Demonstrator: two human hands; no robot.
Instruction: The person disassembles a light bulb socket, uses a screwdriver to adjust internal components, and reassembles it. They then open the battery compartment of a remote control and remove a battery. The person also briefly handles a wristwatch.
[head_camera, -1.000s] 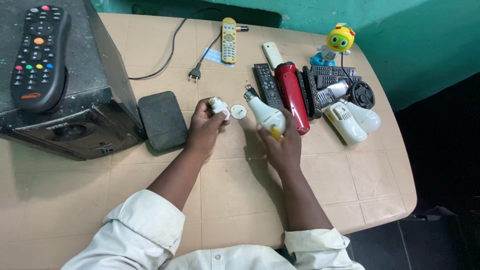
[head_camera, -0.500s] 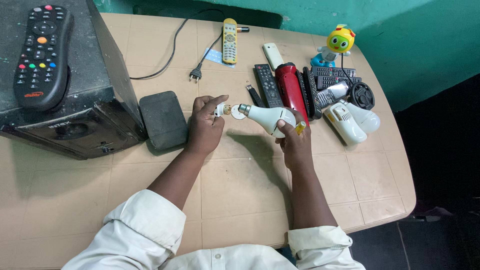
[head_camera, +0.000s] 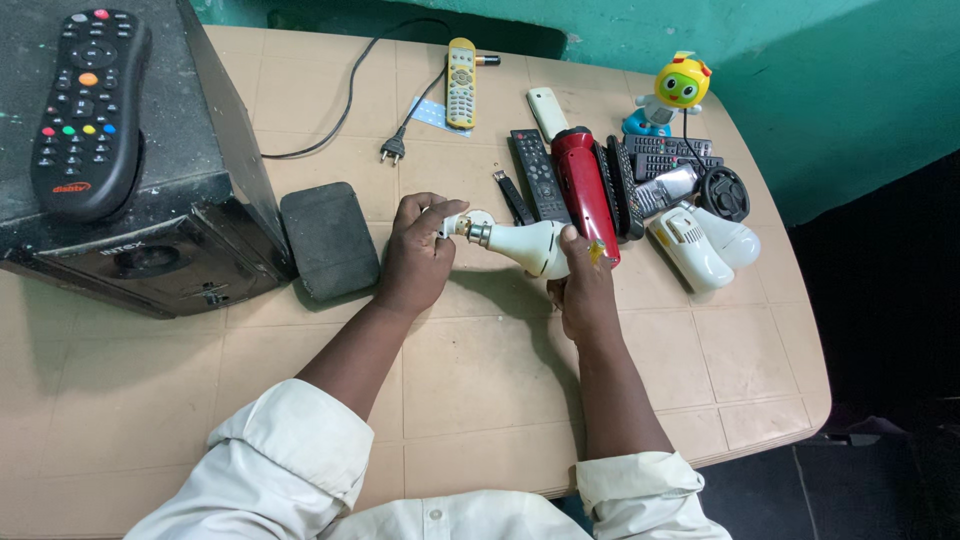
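A white pear-shaped plastic light bulb (head_camera: 528, 244) with a metal base is held just above the beige tiled tabletop (head_camera: 480, 360), lying roughly level between the person's 2 hands. The right hand (head_camera: 583, 290) wraps its fingers around the wide globe end, thumb on top, while the left hand (head_camera: 418, 255) pinches a small round white fitting (head_camera: 470, 222) that sits at the bulb's metal base; whether that fitting is already seated on the base or only pressed against it cannot be told. The likely trouble lies in that joint: if the 2 parts meet at an angle, a twist could jam them or scrape the contacts, and a hard squeeze from the right hand could crack the thin globe. A slip of the left-hand pinch would probably drop the small fitting onto the table, where it could roll among the clutter. Just beyond the bulb lie a red cylindrical torch (head_camera: 587, 193), a black remote control (head_camera: 538, 176) and a short dark strap (head_camera: 513, 197), all close enough to be knocked by the right hand. A flat dark grey rectangular pad (head_camera: 328, 240) sits just left of the left hand, beside a black speaker box (head_camera: 140, 190) carrying another black remote (head_camera: 88, 115). A loose 2-pin plug (head_camera: 393, 151) rests farther back.
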